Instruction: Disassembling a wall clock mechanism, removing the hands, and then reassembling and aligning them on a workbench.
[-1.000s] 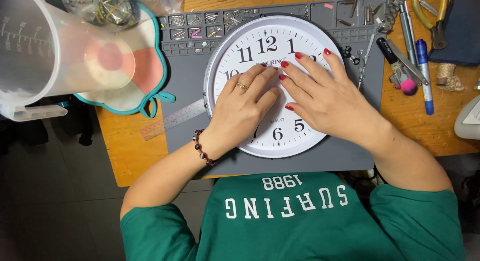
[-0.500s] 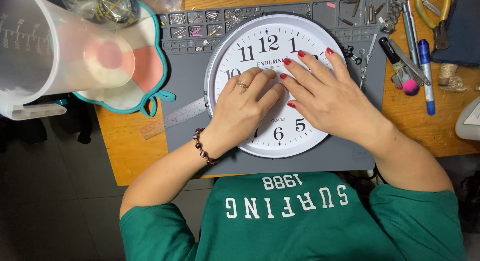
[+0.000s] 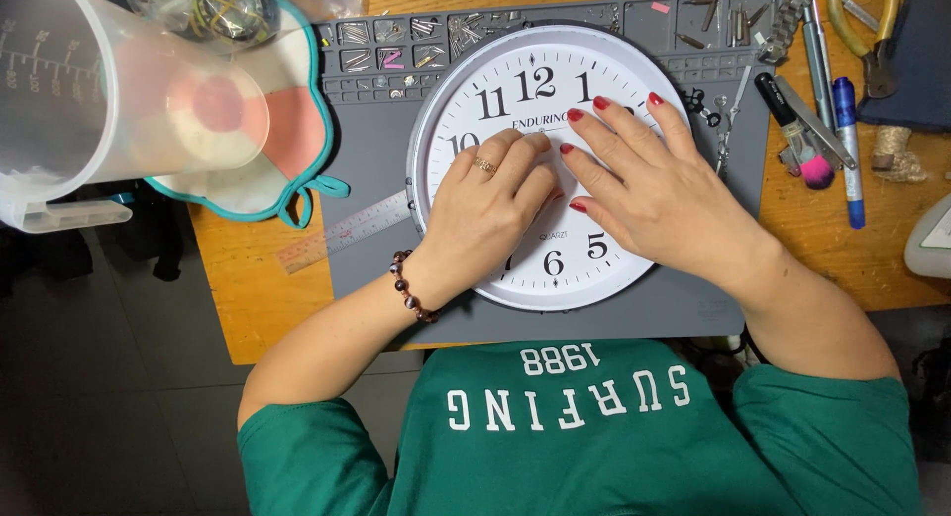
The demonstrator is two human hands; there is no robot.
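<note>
Wooden workbench [image 3: 248, 308] carried a grey work mat [image 3: 376, 258] with small parts sorted in its top compartments. Centred on the mat lay a round white wall clock [image 3: 540, 90], face up, black numerals, pale rim.

Both hands rested flat on the clock's front cover. Left hand [image 3: 490, 204], with a ring and a beaded bracelet [image 3: 408, 286] at the wrist, lay over the middle of the dial, fingers held close together and pressed down, nothing pinched. Right hand [image 3: 644, 184], nails painted red, lay just beside it and touching it, fingers slightly spread, palm down across the right half of the dial. Neither hand gripped anything.

Metal ruler [image 3: 347, 234] poked out from under the clock's left edge. Left of the mat sat a teal-edged cloth pad [image 3: 297, 150] and, nearer the camera, a clear measuring jug [image 3: 69, 90]. Right of the clock: pink-tipped brush [image 3: 797, 140], blue pen [image 3: 849, 150], pliers [image 3: 872, 31].
</note>
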